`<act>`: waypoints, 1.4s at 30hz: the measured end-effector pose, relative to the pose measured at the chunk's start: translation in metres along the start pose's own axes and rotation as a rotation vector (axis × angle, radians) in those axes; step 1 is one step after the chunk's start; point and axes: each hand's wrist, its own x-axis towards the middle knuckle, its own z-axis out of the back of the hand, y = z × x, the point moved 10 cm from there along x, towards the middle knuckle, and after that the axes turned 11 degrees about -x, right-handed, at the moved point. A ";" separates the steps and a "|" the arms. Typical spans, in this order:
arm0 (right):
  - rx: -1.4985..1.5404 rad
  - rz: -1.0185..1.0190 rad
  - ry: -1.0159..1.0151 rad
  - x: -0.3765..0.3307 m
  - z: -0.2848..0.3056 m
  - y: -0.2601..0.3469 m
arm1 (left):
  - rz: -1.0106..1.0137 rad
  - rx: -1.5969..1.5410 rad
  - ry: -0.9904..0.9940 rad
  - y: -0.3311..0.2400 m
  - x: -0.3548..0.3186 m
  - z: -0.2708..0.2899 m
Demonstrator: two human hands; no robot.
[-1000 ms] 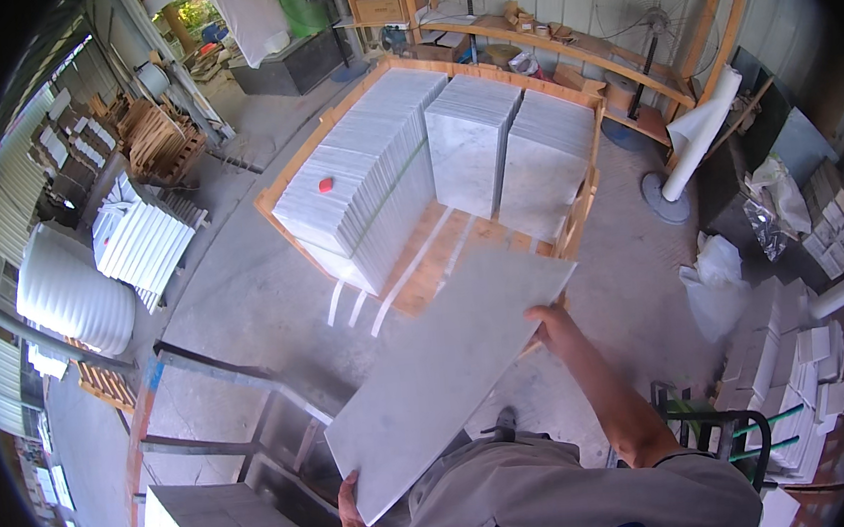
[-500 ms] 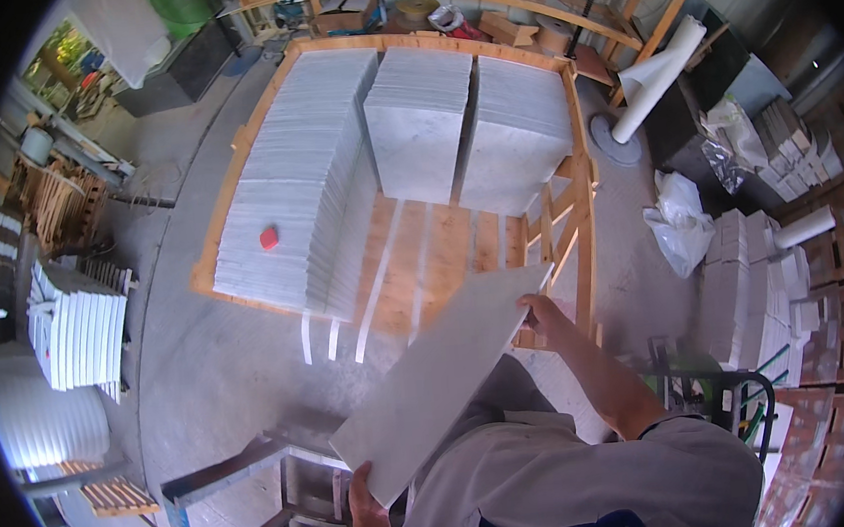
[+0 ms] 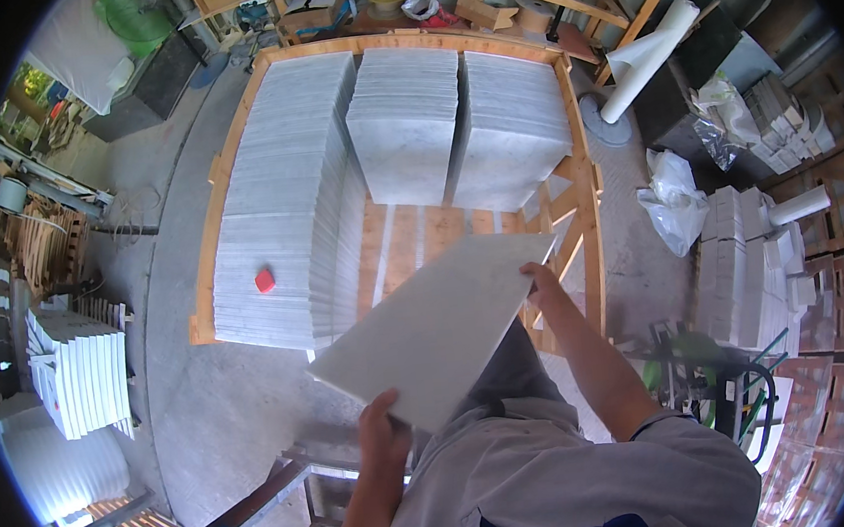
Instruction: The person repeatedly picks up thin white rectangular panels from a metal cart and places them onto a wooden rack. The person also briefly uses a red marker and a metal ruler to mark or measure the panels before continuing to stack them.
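A flat, pale grey stone tile (image 3: pixel 433 328) is held tilted in front of my body. My left hand (image 3: pixel 383 429) grips its near-left edge, and my right hand (image 3: pixel 543 288) clasps its right edge near the far corner. Beyond the tile stands a low wooden crate (image 3: pixel 205 282) with tiles packed on edge in it. One long row (image 3: pixel 280 186) fills its left side. Two shorter stacks, one in the middle (image 3: pixel 402 155) and one at the right (image 3: pixel 512 145), stand at the back. A small red block (image 3: pixel 264 280) rests on the left row.
A metal frame stand (image 3: pixel 252 504) is close at my lower left. To the right are a green trolley (image 3: pixel 698 375), a white plastic bag (image 3: pixel 675 206) and piled cartons (image 3: pixel 826 409). White slabs (image 3: pixel 80 374) lean on a rack at the left. A white roll (image 3: pixel 650 58) stands back right.
The tile has turned more face-up and spread wider in view. My left hand has risen forward with its edge. The view has shifted slightly, while the crate and stacks stay the same.
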 end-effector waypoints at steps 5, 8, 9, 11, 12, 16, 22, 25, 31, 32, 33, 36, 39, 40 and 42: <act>0.059 -0.182 0.086 0.063 -0.047 -0.071 | -0.061 0.266 -0.185 0.025 0.101 -0.033; -0.500 0.122 0.209 0.100 -0.072 -0.065 | -0.091 0.114 -0.322 0.035 0.155 -0.050; -0.540 0.178 0.320 0.107 -0.086 -0.068 | -0.109 0.114 -0.316 0.037 0.174 -0.058; -0.743 0.277 0.396 0.116 -0.100 -0.077 | -0.153 0.132 -0.347 0.041 0.206 -0.064; -0.654 0.217 0.440 0.120 -0.107 -0.085 | -0.181 0.145 -0.378 0.046 0.223 -0.066; -0.359 -0.165 0.352 0.132 -0.124 -0.101 | -0.217 0.171 -0.494 0.062 0.281 -0.066; -0.284 -0.462 0.061 0.129 -0.148 -0.065 | -0.286 0.212 -0.502 0.062 0.335 -0.070; -0.266 -0.478 0.117 0.143 -0.167 -0.059 | -0.309 0.186 -0.464 0.060 0.354 -0.079; -0.238 -0.467 0.132 0.182 -0.180 -0.043 | -0.321 0.229 -0.363 0.056 0.401 -0.110; -0.209 -0.449 0.167 0.189 -0.185 -0.039 | -0.329 0.248 -0.365 0.055 0.408 -0.113; -0.208 -0.454 0.127 0.200 -0.184 -0.038 | -0.342 0.257 -0.359 0.054 0.417 -0.116; -0.144 -0.439 0.168 0.234 -0.193 -0.041 | -0.352 0.290 -0.376 0.054 0.441 -0.117; -0.123 -0.452 0.168 0.266 -0.193 -0.047 | -0.356 0.302 -0.358 0.055 0.467 -0.118; -0.098 -0.451 0.172 0.276 -0.193 -0.047 | -0.355 0.293 -0.344 0.057 0.476 -0.118; -0.093 -0.441 0.145 0.288 -0.190 -0.046 | -0.345 0.345 -0.353 0.060 0.488 -0.115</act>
